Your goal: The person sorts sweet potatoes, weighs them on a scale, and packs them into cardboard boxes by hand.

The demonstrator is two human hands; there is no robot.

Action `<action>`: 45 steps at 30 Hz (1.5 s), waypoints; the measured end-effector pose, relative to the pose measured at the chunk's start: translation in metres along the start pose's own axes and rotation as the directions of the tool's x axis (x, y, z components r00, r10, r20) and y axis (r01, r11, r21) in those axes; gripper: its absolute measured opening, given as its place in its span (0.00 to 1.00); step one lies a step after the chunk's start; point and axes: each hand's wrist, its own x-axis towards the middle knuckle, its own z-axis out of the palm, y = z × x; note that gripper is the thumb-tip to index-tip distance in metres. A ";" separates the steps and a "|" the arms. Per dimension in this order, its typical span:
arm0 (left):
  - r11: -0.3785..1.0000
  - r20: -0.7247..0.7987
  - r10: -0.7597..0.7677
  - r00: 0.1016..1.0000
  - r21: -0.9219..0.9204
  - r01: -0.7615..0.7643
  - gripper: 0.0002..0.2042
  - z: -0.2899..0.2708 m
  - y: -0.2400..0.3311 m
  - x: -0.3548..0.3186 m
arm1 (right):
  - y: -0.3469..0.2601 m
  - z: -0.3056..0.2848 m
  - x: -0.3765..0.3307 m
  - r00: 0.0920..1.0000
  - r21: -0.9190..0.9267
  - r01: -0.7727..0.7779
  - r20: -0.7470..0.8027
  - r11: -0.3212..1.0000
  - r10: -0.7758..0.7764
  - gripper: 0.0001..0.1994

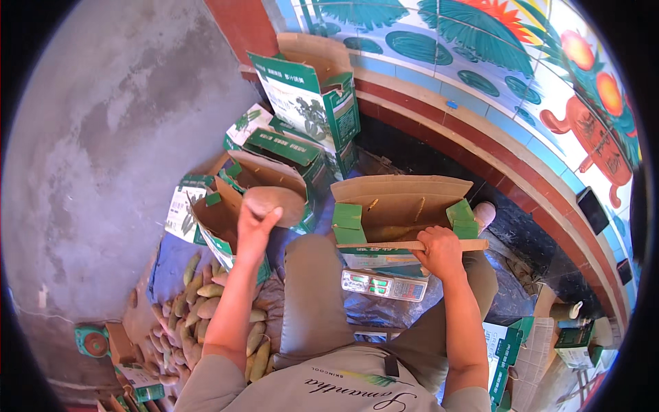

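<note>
Two bare hands work among open cartons: at 9 o'clock in the head view, a large, smooth, oval, pinkish-brown tuber (276, 200) sits in the grasp of the left hand (255, 230), its thumb laid on the near face and pressing the tuber against the fingers, which are mostly hidden. The tuber is held up just beside the mouth of an open green-and-white cardboard carton (221, 204), overlapping its brown inner flaps in the view.

Between 3 and 4 o'clock, the right hand (440, 251) is closed over the brown near flap (374, 245) of a second green-and-brown open cardboard box (401, 187), pinching its edge; long, pale-brown tubers (395, 232) lie inside. Below that box, at 5 o'clock, shows a silver-white digital scale (384, 284) with a lit display.

At 8 o'clock, a heap of elongated tan and greenish tubers (195, 309) spreads beside the person's left arm, near a blue plastic sheet (163, 275). Between 11 and 12 o'clock, green-and-white printed cartons (295, 103) stand stacked. A brightly painted tiled wall (473, 41) curves past 1 o'clock; a mottled grey wall (117, 137) rises at 10.
</note>
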 end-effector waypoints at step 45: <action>0.847 0.479 -0.217 0.851 0.525 -0.080 0.32 0.141 -0.035 -0.011 | 0.007 0.004 -0.008 1.000 0.016 0.027 -0.013 1.000 -0.027 0.11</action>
